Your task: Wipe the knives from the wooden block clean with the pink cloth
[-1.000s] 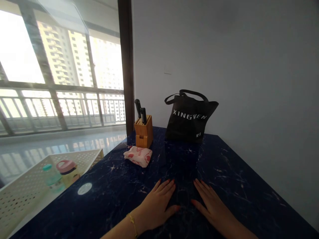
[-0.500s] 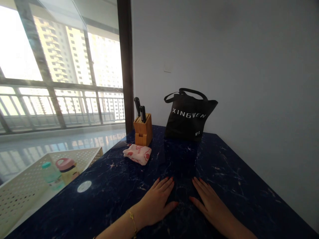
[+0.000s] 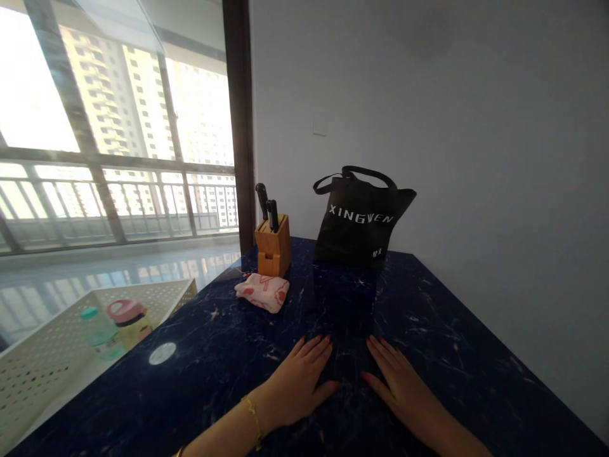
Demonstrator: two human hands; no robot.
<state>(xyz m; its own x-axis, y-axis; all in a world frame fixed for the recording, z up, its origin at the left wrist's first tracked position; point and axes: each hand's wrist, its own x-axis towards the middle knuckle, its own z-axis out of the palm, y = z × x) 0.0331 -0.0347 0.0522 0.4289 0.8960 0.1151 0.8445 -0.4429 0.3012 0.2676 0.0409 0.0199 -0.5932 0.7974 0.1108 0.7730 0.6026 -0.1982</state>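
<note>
My left hand (image 3: 302, 381) lies flat on the dark blue marbled table (image 3: 228, 381), fingers stretched forward and thumb out to the side. Opposite it, my right hand (image 3: 394, 381) rests palm down in the same way, with a gap between the two thumbs. Neither holds anything. Beyond the left hand is a folded pink-and-white cloth (image 3: 262, 292), just in front of a wooden knife block (image 3: 273, 246) with black-handled knives in it. Farther back, a black tote bag (image 3: 359, 225) with white lettering stands upright near the wall.
Left of the table, a white perforated basket (image 3: 52, 330) holds a clear bottle with a green cap (image 3: 99, 333) and a pink-lidded cup (image 3: 130, 320). A small whitish disc (image 3: 162, 353) is at the table's left edge. A wall (image 3: 499, 190) borders the back and right.
</note>
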